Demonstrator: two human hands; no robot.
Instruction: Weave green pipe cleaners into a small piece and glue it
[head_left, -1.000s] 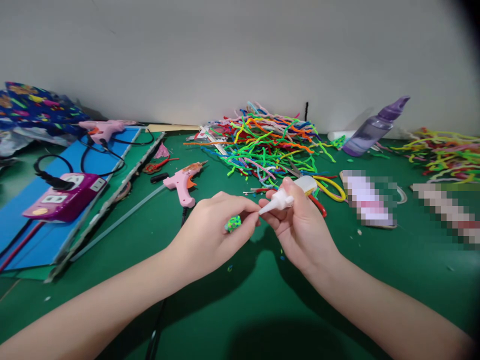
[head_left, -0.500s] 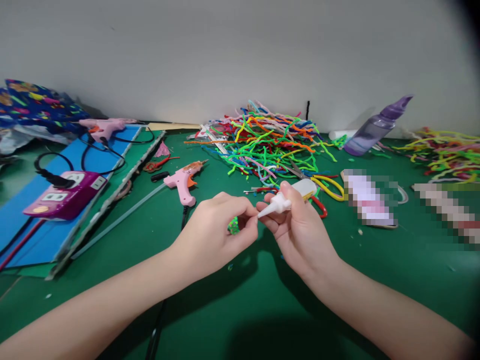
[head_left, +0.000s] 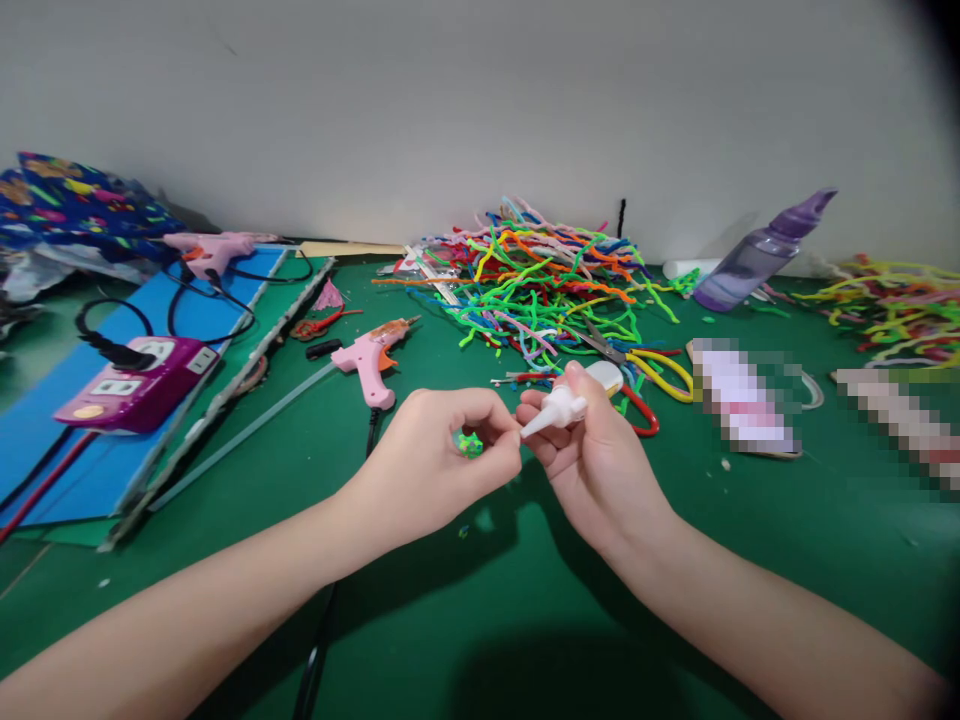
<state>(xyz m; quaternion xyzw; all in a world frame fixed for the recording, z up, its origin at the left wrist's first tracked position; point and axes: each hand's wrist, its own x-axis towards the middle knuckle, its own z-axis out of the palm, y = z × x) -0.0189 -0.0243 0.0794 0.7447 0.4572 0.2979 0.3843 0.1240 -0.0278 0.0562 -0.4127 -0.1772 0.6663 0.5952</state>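
Note:
My right hand (head_left: 611,470) is closed around a small white glue bottle (head_left: 596,380) with a pointed nozzle, thumb on top. The bottle lies tilted, its nozzle aimed left and down. At the nozzle's tip, the thumb and forefinger of my left hand (head_left: 439,465) are pinched together; whatever lies between them is hidden. Through the loop of these fingers shows a bright green, fuzzy piece (head_left: 469,443), perhaps pipe cleaner. Whether my left hand holds it I cannot tell. Just behind the bottle lie scissors (head_left: 660,373) with yellow and red handles.
A heap of coloured pipe cleaners (head_left: 547,275) lies by the wall, with another pile (head_left: 892,310) at right. A pink glue gun (head_left: 371,365) rests at left near a purple power strip (head_left: 139,385) on a blue board (head_left: 67,480). A purple bottle (head_left: 750,260) and phone (head_left: 742,400) are at right.
The view has shifted slightly. The glue bottle has turned a little, its body now more hidden behind my right thumb. Both hands keep nearly the same place, nozzle tip still at my left fingertips.

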